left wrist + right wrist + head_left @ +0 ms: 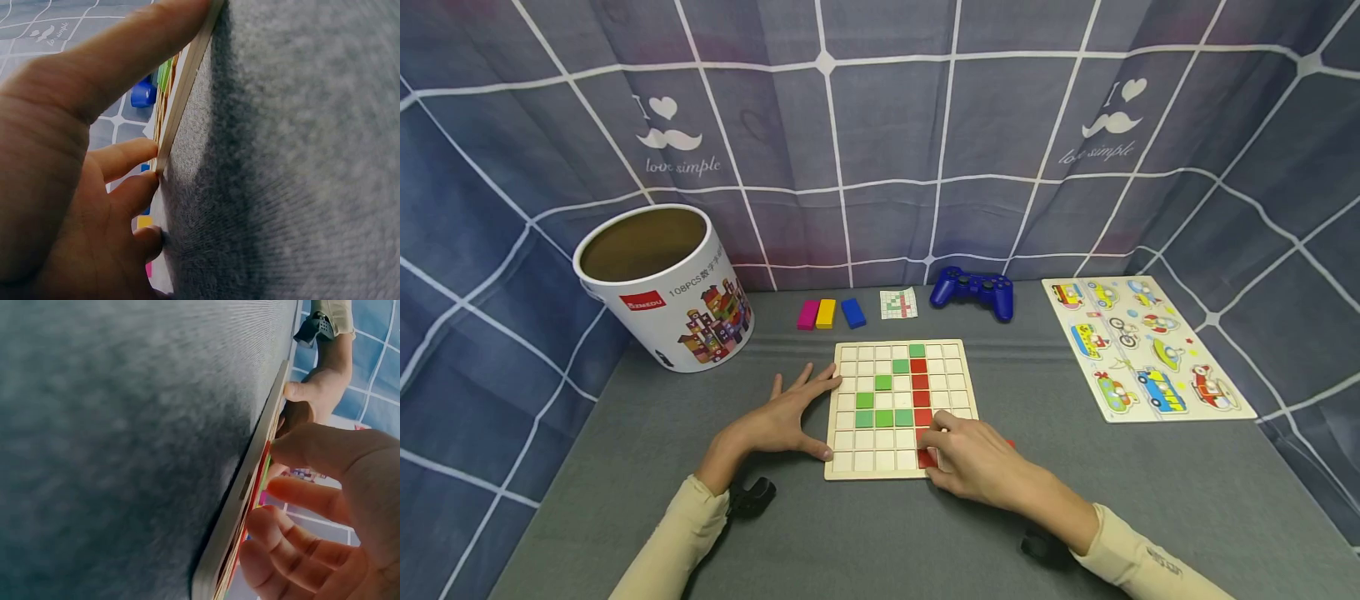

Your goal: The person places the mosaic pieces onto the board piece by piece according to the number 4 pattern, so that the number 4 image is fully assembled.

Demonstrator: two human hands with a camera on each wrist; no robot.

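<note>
Here the wooden grid board [900, 407] lies flat on the grey table [1075, 500], just ahead of the person and between both hands. The left hand [782, 421] rests at the board's 9 o'clock edge, its grip wide: fingers spread and nearly straight, thumb against the near left corner and a fingertip touching the upper left edge. The left wrist view shows those fingers [125, 159] lying along the board's thin side.

The right hand [973, 458] sits at the board's 5 o'clock corner, its grip narrow, fingers curled down onto a red tile [927, 457] in the bottom row; whether it pinches the tile or only presses it cannot be told. That tile ends a column of red tiles [919, 390] running towards 12 o'clock, topped by one green tile, with green tiles [883, 418] to its 9 o'clock side.

Beyond the board, at 12 o'clock, lie three coloured blocks [831, 313], a pattern card [898, 303] and a blue game controller [972, 291]. A round toy tub [662, 287] stands at 10 o'clock, a vehicle puzzle board [1142, 346] at 2 o'clock.
</note>
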